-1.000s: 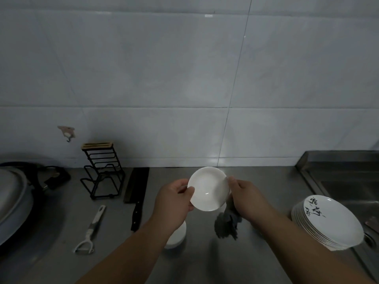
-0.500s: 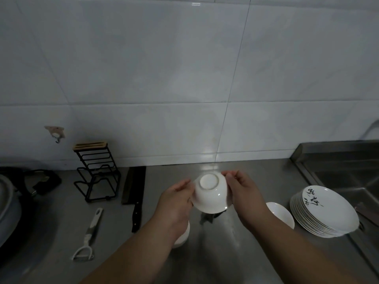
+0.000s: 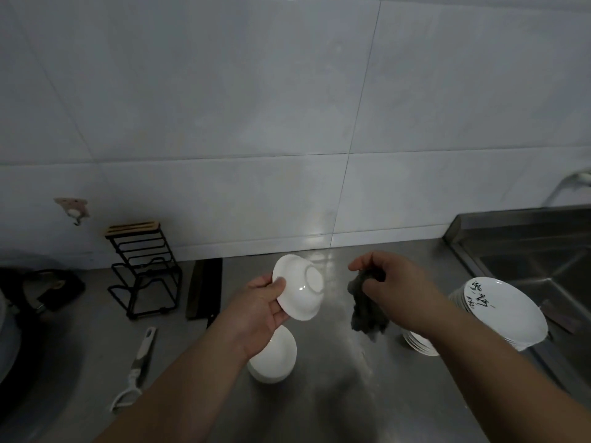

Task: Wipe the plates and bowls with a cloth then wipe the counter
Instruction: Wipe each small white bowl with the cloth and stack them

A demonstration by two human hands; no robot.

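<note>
Free: I see bare worktop [image 3: 335,394] down the middle, between the stacked bowls [image 3: 278,358] and the stacked plates [image 3: 508,311].
Blocked left: rack [image 3: 144,273], cleaver [image 3: 204,284], peeler [image 3: 144,350].
Blocked right: sink [image 3: 543,273], just beside the plates.

Two bare forearms [image 3: 198,385], left grip [image 3: 259,310] and right grip [image 3: 396,282] likewise bare.

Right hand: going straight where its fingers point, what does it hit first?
Probably the white bowl, held tilted in the left hand, underside toward the right hand. That hand, gripping the dark cloth, points left at it across an open gap. Depth is unclear from one view.
</note>
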